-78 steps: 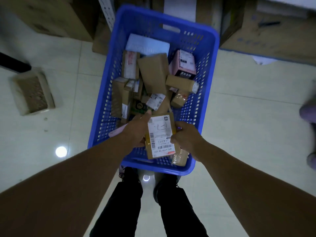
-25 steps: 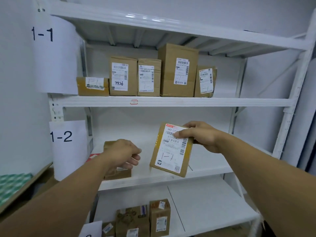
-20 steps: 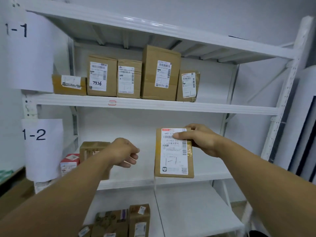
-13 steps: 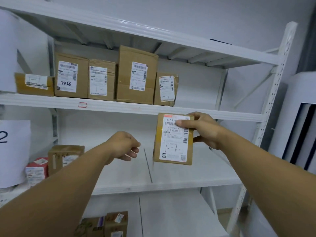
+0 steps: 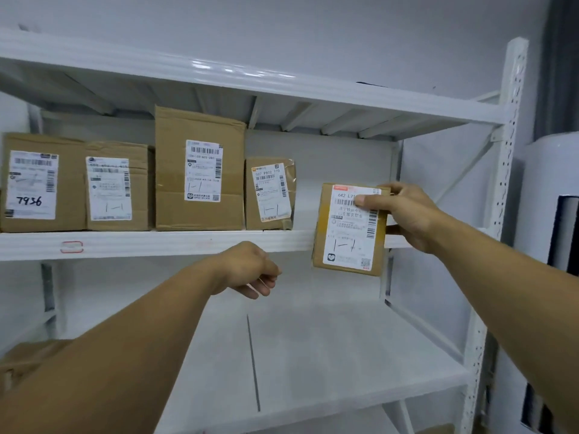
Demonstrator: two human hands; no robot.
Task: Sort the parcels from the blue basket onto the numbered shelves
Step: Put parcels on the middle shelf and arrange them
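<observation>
My right hand (image 5: pixel 404 214) pinches the top of a flat brown parcel (image 5: pixel 347 233) whose white label has "1-1" handwritten on it. I hold the parcel upright in front of the edge of the upper shelf (image 5: pixel 175 244), just right of the row of boxes standing there. The nearest of those is a small brown box (image 5: pixel 269 192), also marked "1-1". My left hand (image 5: pixel 250 269) hangs loosely curled and holds nothing, below the shelf edge. The blue basket is out of view.
Several labelled cardboard boxes line the upper shelf, the tallest one (image 5: pixel 200 169) in the middle. The lower shelf board (image 5: pixel 313 355) has a brown box (image 5: pixel 22 358) at its far left. A white perforated upright (image 5: pixel 501 183) bounds the rack on the right.
Since the basket view I have turned to the rack. My right hand has raised the parcel from the lower shelf level up to the upper shelf's edge and moved it right; the left hand let go.
</observation>
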